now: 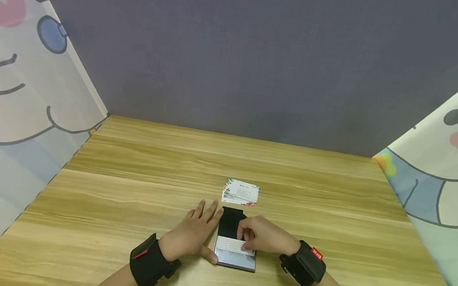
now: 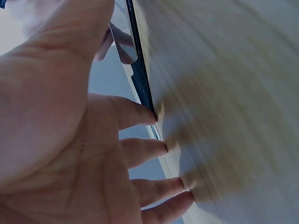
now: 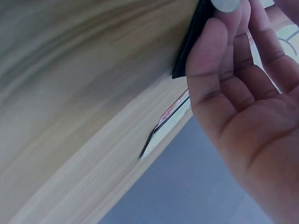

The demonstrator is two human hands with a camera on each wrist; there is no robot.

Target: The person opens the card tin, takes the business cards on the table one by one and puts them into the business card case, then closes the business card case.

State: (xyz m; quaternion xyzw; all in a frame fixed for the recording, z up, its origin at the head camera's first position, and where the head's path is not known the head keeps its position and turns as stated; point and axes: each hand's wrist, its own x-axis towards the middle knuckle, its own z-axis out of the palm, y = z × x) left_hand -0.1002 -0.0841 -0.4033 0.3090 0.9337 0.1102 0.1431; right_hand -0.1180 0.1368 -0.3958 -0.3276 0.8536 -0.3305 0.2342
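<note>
One wood-grain table (image 1: 329,206) spans the scene. At its near side, the left hand (image 1: 193,234) lies spread, touching the left edge of a black case (image 1: 229,222). Just beyond lies a floral card (image 1: 241,192). The curled right hand (image 1: 262,235) pinches a white printed slip (image 1: 226,244) over the case.

Tabletop (image 1: 150,154) common to high head, close wrist views
</note>
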